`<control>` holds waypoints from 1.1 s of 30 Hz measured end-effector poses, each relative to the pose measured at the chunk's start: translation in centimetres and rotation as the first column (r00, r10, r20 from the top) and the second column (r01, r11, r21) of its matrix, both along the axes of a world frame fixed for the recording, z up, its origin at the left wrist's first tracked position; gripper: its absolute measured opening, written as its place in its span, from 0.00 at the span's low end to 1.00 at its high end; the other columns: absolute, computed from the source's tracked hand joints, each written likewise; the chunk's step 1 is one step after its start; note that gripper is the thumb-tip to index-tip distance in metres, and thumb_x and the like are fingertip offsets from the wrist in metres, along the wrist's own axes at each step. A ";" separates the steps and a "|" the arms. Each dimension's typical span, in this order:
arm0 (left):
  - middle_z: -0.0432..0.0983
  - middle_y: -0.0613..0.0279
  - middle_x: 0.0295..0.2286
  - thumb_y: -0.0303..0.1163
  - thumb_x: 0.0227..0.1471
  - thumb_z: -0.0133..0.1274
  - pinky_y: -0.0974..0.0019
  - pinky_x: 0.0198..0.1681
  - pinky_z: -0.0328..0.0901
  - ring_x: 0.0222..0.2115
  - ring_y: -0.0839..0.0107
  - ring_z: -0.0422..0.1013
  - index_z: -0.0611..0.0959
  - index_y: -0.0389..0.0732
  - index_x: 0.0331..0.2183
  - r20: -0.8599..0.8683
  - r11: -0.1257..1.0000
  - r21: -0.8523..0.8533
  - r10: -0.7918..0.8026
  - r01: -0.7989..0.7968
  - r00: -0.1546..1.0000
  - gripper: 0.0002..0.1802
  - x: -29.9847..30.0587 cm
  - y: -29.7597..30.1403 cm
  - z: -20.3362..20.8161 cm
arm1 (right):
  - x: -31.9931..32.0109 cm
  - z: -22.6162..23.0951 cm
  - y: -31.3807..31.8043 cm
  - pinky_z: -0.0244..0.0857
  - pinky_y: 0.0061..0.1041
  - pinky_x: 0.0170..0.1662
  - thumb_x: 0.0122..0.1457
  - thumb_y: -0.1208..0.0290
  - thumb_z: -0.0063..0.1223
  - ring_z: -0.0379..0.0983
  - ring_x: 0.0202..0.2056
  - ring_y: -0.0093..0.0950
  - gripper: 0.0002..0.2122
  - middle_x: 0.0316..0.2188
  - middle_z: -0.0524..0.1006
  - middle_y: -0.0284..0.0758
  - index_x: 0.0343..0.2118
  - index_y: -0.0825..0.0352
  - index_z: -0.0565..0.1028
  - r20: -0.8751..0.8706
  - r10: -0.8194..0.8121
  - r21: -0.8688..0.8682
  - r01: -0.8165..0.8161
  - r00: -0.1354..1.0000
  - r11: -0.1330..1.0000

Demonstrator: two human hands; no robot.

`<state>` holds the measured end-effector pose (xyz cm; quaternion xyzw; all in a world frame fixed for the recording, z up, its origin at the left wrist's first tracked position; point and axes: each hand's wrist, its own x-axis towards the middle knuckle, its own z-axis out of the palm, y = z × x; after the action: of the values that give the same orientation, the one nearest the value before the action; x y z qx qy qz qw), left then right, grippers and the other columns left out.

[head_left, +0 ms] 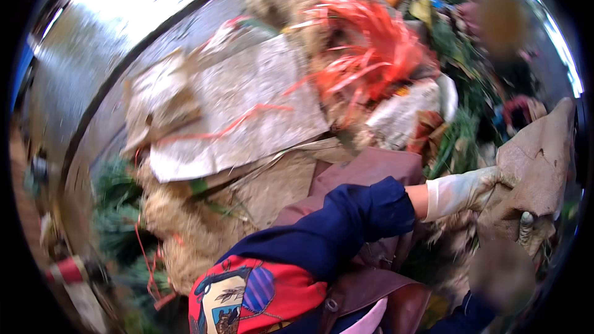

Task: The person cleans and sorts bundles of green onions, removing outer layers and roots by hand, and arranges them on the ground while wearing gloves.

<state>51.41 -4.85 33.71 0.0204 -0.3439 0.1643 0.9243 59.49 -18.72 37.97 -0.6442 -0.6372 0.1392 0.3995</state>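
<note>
My left hand (467, 192), in a whitish glove, reaches to the right and is closed on the edge of a crumpled grey-brown sheet (538, 161) that looks like damp cardboard. Below it, one gloved digit of my right hand (526, 227) lies against the lower part of the same sheet. A round blurred patch covers most of that hand and its wrist. Dark blue sleeves cover both arms. Under my left arm lies a maroon sheet or apron (365, 173), partly covered by the sleeve.
Mixed waste is heaped ahead: a large whitish paper sack (260, 99), tangled red-orange plastic strips (377, 49), tan fibrous material (179, 229) and green leafy stalks (461, 136). A dark curved edge (117, 68) runs along the far left, with wet ground beyond.
</note>
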 end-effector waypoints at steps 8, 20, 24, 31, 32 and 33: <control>0.76 0.61 0.24 0.25 0.42 0.56 0.69 0.29 0.70 0.23 0.73 0.73 0.79 0.34 0.29 -0.632 0.526 0.250 0.725 -0.813 0.274 0.07 -28.9 10.0 -5.3 | -7.9 -3.8 12.1 0.60 0.28 0.49 0.56 0.56 0.47 0.67 0.46 0.28 0.23 0.44 0.71 0.38 0.47 0.71 0.67 -0.114 0.528 -0.081 -0.538 0.841 0.839; 0.73 0.61 0.37 0.49 0.52 0.43 0.61 0.44 0.65 0.37 0.73 0.70 0.72 0.38 0.43 -0.742 0.341 0.669 0.254 -0.660 -0.620 0.26 -62.1 7.4 -24.7 | -0.8 -12.3 15.8 0.59 0.21 0.50 0.58 0.70 0.47 0.67 0.44 0.23 0.14 0.42 0.72 0.32 0.47 0.68 0.69 -0.357 0.124 -0.425 -0.279 0.926 0.861; 0.51 0.53 0.57 0.45 0.54 0.41 0.56 0.59 0.46 0.58 0.59 0.47 0.59 0.40 0.55 -0.894 0.317 0.448 0.166 -0.836 -0.416 0.31 -58.4 13.1 -34.0 | 7.2 -19.6 11.5 0.62 0.24 0.46 0.55 0.66 0.51 0.69 0.41 0.24 0.13 0.38 0.75 0.34 0.42 0.65 0.72 -0.032 -0.054 -0.503 0.031 0.998 0.864; 0.53 0.48 0.55 0.47 0.53 0.41 0.55 0.60 0.44 0.57 0.55 0.51 0.58 0.35 0.56 -0.521 0.436 0.837 0.820 -0.331 -0.238 0.35 -21.7 14.8 -17.5 | 25.5 -35.7 -2.5 0.65 0.26 0.33 0.51 0.71 0.54 0.71 0.28 0.27 0.11 0.29 0.75 0.38 0.36 0.72 0.71 -0.590 -0.696 -0.386 0.615 0.409 0.688; 0.56 0.45 0.54 0.47 0.54 0.41 0.56 0.59 0.46 0.55 0.54 0.54 0.59 0.33 0.55 -0.511 0.440 0.829 0.847 -0.346 -0.147 0.35 -19.3 15.2 -16.0 | 25.2 -36.3 -2.8 0.65 0.24 0.31 0.51 0.76 0.53 0.69 0.25 0.24 0.10 0.30 0.75 0.38 0.37 0.72 0.70 -0.154 -0.751 -0.229 0.716 0.642 0.659; 0.59 0.45 0.52 0.47 0.54 0.42 0.58 0.58 0.49 0.53 0.56 0.58 0.60 0.33 0.55 -0.445 0.418 0.834 0.895 -0.360 0.008 0.34 -18.5 14.8 -13.3 | 21.3 -34.4 0.7 0.65 0.23 0.33 0.52 0.76 0.53 0.69 0.26 0.24 0.11 0.30 0.75 0.38 0.38 0.72 0.70 -0.215 -0.717 -0.270 0.665 0.663 0.696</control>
<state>32.90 9.91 20.38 0.4997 0.2210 0.4483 0.7074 80.80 -17.97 3.62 -0.8397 -0.2601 0.1271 0.4595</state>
